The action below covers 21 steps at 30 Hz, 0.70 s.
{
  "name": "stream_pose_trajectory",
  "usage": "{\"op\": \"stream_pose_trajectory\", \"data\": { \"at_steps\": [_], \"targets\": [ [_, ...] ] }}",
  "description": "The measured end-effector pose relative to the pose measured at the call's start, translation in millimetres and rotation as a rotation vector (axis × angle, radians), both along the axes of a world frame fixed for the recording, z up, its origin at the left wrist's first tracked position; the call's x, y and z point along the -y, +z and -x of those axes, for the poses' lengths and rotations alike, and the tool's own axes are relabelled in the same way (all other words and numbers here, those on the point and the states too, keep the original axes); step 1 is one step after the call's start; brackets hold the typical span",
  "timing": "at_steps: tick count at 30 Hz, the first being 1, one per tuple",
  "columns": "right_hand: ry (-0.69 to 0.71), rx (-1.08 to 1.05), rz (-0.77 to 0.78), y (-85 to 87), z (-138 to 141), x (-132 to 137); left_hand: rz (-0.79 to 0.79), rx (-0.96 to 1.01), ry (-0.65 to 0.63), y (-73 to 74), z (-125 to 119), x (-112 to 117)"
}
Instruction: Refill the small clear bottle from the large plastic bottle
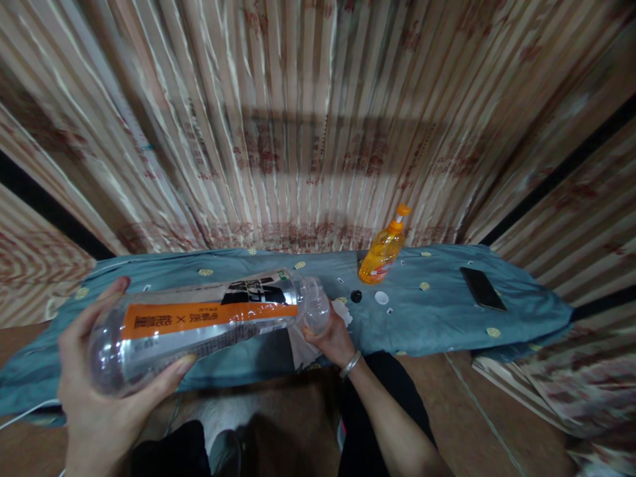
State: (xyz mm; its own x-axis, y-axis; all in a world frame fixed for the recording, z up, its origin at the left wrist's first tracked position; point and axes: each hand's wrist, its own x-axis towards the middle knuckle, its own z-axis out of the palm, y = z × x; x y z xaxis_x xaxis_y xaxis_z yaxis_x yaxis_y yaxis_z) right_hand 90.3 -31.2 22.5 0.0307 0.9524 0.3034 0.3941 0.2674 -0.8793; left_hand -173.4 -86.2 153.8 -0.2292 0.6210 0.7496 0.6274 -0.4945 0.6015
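Observation:
I hold a clear plastic bottle (199,324) with an orange and silver label, lying sideways in front of me. My left hand (104,391) is wrapped round its base. My right hand (330,338) grips the bottle's neck end, which has no cap on it; a white cloth or paper (303,351) shows under that hand. A silver bracelet sits on my right wrist. The bottle looks empty.
A blue spotted cloth (437,311) covers the low surface ahead. On it stand an orange pump bottle (382,250), a small black cap (356,296), a white cap (381,297) and a dark phone (481,288). Striped patterned fabric hangs behind.

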Motion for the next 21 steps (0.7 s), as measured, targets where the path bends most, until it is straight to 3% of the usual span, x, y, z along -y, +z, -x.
{"op": "stream_pose_trajectory", "data": {
  "at_steps": [5,13,21],
  "targets": [
    [0.012,-0.002,-0.014,1.6,-0.1,0.2,0.005,-0.009,0.024,-0.4,0.4,-0.1],
    [0.022,-0.021,-0.013,4.1,-0.1,0.9,0.022,-0.025,0.114,-13.3,12.8,-2.5],
    [0.016,-0.033,0.010,4.3,0.7,1.4,0.033,-0.030,0.115,-10.1,11.2,-0.9]
  ]
}}
